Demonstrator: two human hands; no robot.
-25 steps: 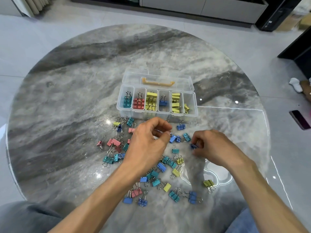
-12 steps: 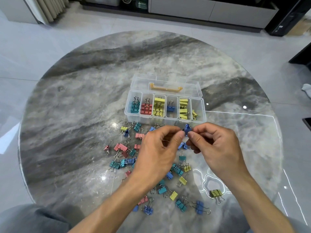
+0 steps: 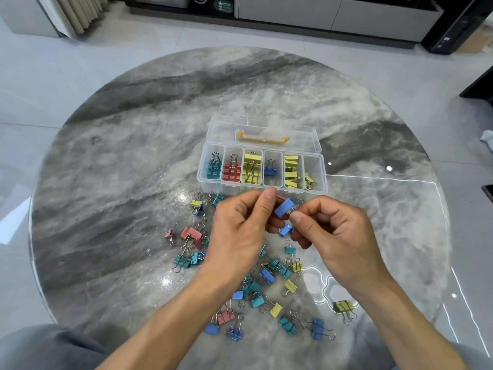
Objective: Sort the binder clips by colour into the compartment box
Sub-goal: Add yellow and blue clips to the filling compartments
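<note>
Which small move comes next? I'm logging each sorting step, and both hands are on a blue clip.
Probably carry the blue binder clip, pinched between the left hand and right hand, forward and drop it into the fourth compartment from the left of the compartment box. That compartment holds the only blue clip already sorted.

No text is legible — not on the box, the clips, or elsewhere.
</note>
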